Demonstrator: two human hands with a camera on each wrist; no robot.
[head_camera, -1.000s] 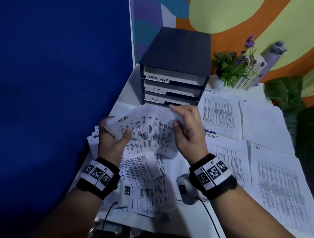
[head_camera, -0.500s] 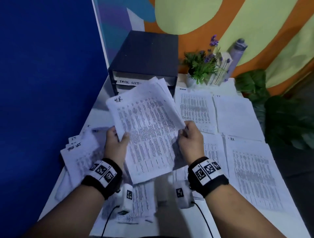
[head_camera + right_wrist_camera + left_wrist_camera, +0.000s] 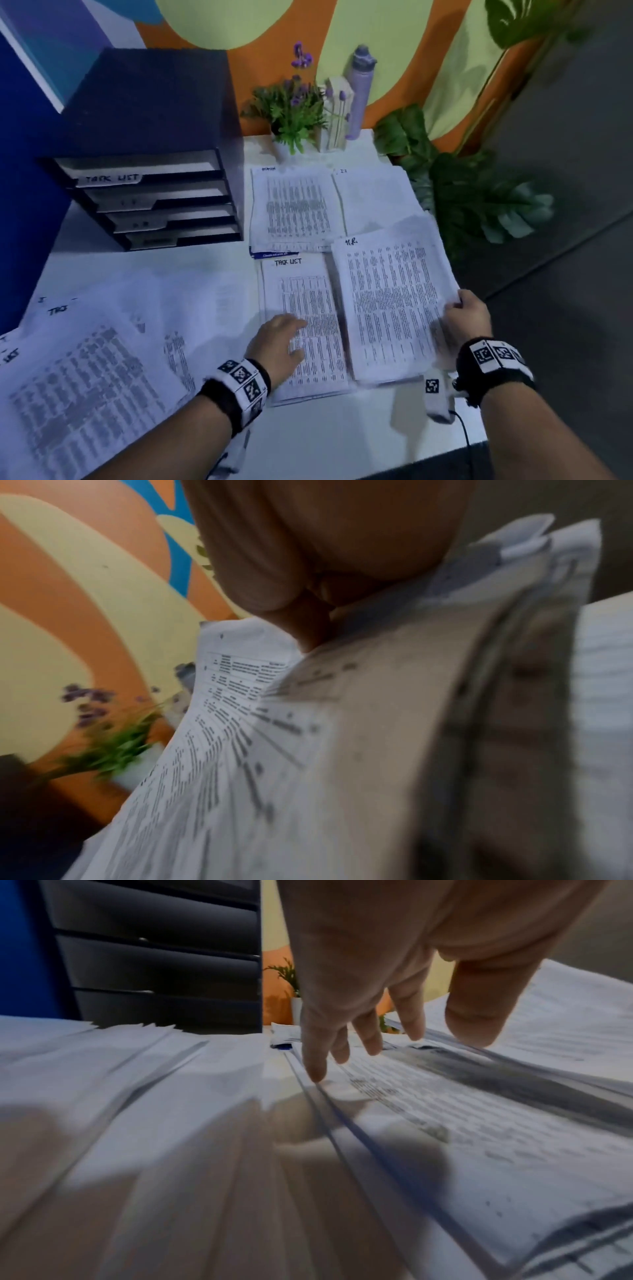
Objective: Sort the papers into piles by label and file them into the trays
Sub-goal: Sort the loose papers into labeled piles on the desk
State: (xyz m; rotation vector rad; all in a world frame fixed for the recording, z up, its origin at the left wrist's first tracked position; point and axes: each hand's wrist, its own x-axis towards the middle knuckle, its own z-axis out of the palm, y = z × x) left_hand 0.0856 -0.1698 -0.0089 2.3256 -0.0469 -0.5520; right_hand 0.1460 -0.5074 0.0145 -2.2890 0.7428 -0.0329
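- Fingers of right hand (image 3: 467, 317) curled round the right edge of the sheets labelled H.R. (image 3: 390, 308), thumb on top, sheets lying at the right of the surface (image 3: 325, 438).
- Fingers of left hand (image 3: 279, 344) straight and spread, holding nothing, over the TASK LIST pile (image 3: 308, 329) just beside.
- Unsorted papers (image 3: 85, 377) fanned out at left.
- Black tray stack (image 3: 147, 192) at back left, trays labelled.

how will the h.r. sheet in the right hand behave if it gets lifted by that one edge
Probably floppy: in the right wrist view the H.R. sheet already bows under the right hand that pinches its edge. It looks thin and light, so it may flutter or fold over. Sliding is likely too, since it lies on the loose H.R. pile and could drag sheets askew.
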